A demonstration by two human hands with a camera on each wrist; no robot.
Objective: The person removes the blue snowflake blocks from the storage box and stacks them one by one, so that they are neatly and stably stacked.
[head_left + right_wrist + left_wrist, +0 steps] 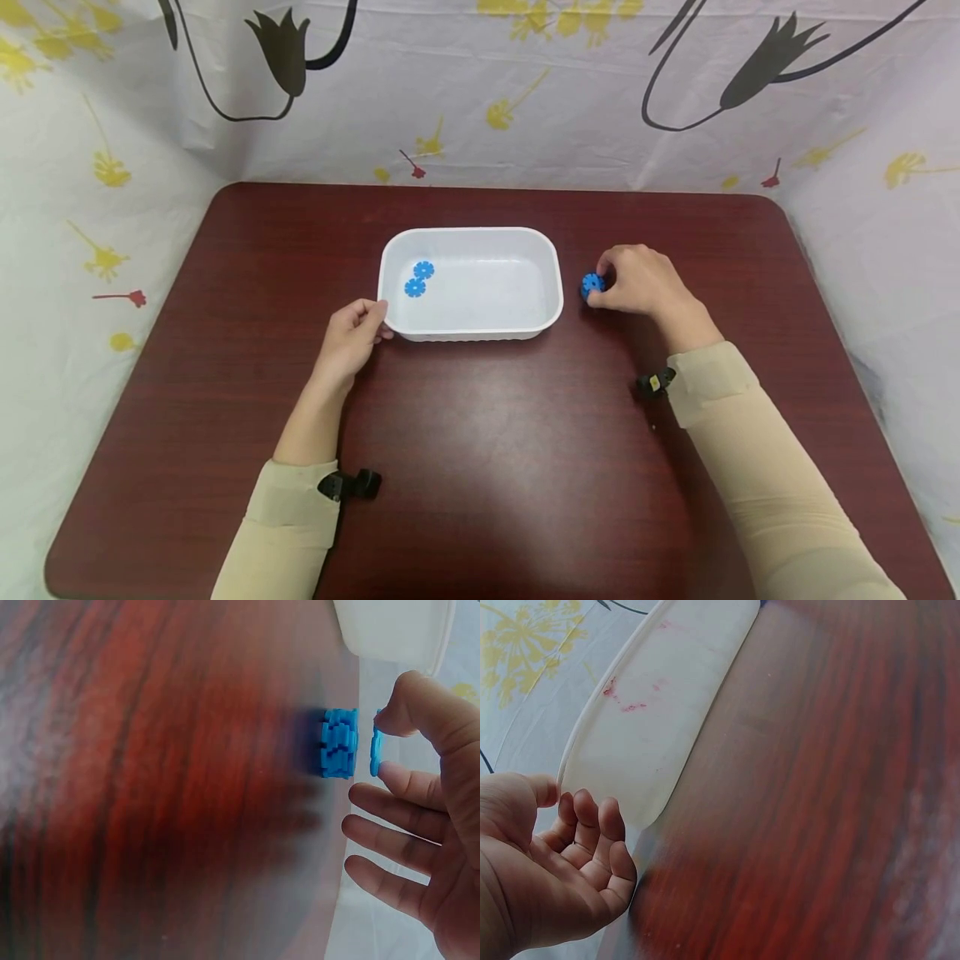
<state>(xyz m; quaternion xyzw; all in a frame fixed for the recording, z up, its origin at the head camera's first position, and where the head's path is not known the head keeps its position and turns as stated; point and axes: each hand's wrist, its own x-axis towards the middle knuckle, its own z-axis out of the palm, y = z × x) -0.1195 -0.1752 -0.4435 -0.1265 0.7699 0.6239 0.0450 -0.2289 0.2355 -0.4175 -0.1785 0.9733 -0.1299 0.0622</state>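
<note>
A white plastic tray [472, 333] stands on the table, with two flat blue notched discs [415, 288] lying near its left end. My left hand [352, 335] grips the tray's near left corner, thumb at the rim and fingers curled below it in the left wrist view. To the right of the tray, my right hand [639, 280] pinches a single blue notched disc [376, 756] between thumb and index finger. That disc is held just above a short stack of blue discs [340, 742] on the table, with a visible gap between. The other right fingers extend loosely.
The dark red wooden table [487, 450] has rounded corners. A white cloth [480, 150] with flower prints hangs behind it and at both sides. Black wrist cameras sit at both sleeve cuffs.
</note>
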